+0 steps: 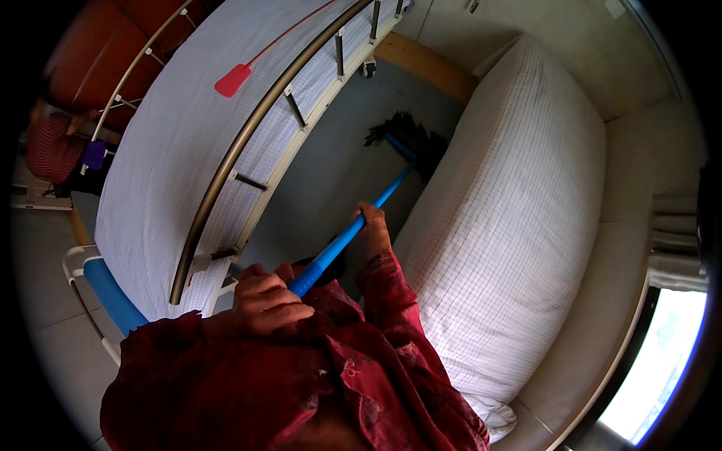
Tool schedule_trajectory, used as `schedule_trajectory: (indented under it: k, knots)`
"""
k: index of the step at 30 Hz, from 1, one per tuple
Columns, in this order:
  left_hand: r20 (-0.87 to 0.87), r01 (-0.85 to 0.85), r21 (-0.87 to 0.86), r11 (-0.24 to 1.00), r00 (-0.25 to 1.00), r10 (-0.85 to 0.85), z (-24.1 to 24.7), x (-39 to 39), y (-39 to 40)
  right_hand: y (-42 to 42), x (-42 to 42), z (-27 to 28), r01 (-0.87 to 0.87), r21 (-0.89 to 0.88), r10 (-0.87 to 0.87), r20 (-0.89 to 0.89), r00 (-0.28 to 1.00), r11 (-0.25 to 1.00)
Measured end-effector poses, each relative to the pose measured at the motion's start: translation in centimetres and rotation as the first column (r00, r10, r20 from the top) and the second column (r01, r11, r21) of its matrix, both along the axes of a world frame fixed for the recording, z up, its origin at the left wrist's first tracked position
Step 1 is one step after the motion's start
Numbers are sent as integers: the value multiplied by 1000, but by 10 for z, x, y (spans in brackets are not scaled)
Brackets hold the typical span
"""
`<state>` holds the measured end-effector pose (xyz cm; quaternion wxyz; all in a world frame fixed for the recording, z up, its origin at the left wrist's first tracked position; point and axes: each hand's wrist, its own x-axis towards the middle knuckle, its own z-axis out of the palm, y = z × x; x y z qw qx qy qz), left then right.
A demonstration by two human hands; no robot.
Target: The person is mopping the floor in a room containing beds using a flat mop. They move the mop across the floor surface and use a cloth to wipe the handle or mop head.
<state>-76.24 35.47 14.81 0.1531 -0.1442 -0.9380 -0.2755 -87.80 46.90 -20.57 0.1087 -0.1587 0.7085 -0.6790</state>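
A blue pole [338,246] runs from near my body down to a mop head with dark strands [420,141] on the grey floor. My left hand [269,301] is closed at the pole's upper end, close to my chest. Farther down, my right hand [373,225] grips the shaft. The mop's blue bar shows among the strands, and the right side of the mop lies partly hidden beside the white checked mattress or bedding [507,225]. Dark red sleeves cover both forearms.
On the left stands a bed with a metal side rail [242,138], a white checked sheet [163,146] and a red fly swatter [233,80]. A bed castor [368,67] touches the floor. Beyond the bed is another person [53,146]. A wall and bright window [657,361] are at right.
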Motion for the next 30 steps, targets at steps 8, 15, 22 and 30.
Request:
schedule_trajectory:
  k: [8, 15, 22, 30]
  knots:
    - [-26, -36, 116, 993, 999, 39, -4, -78, -49, -34, -86, 71, 434, -257, 89, 925, 370, 863]
    - [43, -191, 212, 958, 982, 186, 13, -120, -73, -71, -137, 39, 499, -41, 3, 997, 77, 865]
    - [29, -261, 293, 920, 964, 264, 36, -186, -76, -58, -204, 1, 524, -259, 121, 951, 283, 812]
    - [77, -576, 292, 764, 810, 581, 78, -333, -74, -66, -302, -58, 579, -268, 235, 963, 133, 770]
